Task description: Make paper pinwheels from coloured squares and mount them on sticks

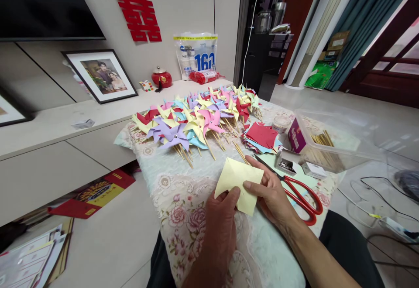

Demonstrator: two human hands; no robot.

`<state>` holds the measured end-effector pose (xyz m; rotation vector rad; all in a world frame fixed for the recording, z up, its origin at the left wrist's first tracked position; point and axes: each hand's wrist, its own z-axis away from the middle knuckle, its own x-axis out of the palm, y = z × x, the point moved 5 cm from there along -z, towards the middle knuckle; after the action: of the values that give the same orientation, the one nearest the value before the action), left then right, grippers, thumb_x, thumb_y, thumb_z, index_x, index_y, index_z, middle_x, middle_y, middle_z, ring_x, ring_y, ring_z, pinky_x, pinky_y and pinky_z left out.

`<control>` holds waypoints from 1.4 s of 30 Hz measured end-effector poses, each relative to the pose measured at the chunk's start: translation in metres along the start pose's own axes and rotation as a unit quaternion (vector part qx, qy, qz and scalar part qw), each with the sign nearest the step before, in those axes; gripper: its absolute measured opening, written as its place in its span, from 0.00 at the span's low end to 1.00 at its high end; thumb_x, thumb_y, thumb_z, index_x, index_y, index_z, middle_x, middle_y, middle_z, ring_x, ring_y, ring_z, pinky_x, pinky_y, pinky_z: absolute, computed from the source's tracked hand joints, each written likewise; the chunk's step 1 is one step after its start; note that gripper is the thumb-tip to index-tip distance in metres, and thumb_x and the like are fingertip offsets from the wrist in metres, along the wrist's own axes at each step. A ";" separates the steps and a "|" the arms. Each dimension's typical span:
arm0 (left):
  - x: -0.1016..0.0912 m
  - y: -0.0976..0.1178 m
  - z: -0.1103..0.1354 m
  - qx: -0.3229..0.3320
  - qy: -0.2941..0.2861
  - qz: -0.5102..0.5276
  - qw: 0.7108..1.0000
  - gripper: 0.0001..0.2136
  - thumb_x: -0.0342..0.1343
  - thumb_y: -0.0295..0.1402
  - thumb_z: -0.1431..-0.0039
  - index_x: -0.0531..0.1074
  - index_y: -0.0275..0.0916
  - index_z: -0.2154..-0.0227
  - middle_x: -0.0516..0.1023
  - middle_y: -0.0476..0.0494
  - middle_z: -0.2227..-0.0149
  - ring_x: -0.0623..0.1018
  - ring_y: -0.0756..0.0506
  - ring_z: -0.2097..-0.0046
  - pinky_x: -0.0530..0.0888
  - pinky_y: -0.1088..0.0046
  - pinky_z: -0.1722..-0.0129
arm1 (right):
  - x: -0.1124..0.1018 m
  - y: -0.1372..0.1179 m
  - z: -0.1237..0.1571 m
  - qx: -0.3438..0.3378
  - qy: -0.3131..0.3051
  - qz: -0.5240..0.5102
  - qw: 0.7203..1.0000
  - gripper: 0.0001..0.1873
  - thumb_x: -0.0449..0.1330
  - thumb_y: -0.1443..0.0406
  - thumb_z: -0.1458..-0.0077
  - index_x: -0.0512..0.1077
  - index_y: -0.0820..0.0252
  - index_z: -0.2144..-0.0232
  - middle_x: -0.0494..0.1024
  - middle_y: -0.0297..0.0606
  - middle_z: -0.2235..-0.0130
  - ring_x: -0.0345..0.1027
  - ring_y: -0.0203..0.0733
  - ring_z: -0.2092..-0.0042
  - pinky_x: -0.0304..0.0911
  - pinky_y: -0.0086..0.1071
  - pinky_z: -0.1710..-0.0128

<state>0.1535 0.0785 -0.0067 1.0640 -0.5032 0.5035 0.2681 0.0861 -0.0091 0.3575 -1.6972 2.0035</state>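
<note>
A pale yellow square of paper [238,175] is held up over the near part of the table between both hands. My left hand [222,218] pinches its lower left side, thumb on top. On the right edge, my right hand [270,192] grips the same sheet with its thumb across the face. Red-handled scissors [303,200] lie just right of my right hand, blades pointing away to the left. Beyond the paper rests a stack of coloured paper squares [260,136], red on top. Many finished paper pinwheels [196,122] on sticks cover the far side.
The table wears a floral cloth [183,209]. At its right are an open box of small metal pins [286,166], a small white box [314,170] and a clear plastic bin [343,148] with wooden sticks [324,139]. A white cabinet [49,126] stands behind on the left.
</note>
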 end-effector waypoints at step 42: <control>-0.019 0.036 -0.015 0.036 -0.014 -0.072 0.997 0.03 0.62 0.29 0.55 0.79 0.38 0.75 0.79 0.47 0.77 0.78 0.43 0.72 0.74 0.70 0.70 | 0.036 -0.022 0.031 -0.420 -0.140 0.543 0.714 0.07 0.55 0.71 0.38 0.74 0.59 0.64 0.71 0.40 0.66 0.65 0.44 0.63 0.63 0.39 0.64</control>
<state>0.1188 0.1042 0.0005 1.1683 -0.4314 0.3829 0.2456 0.0658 0.0334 -0.9213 -3.2439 1.4241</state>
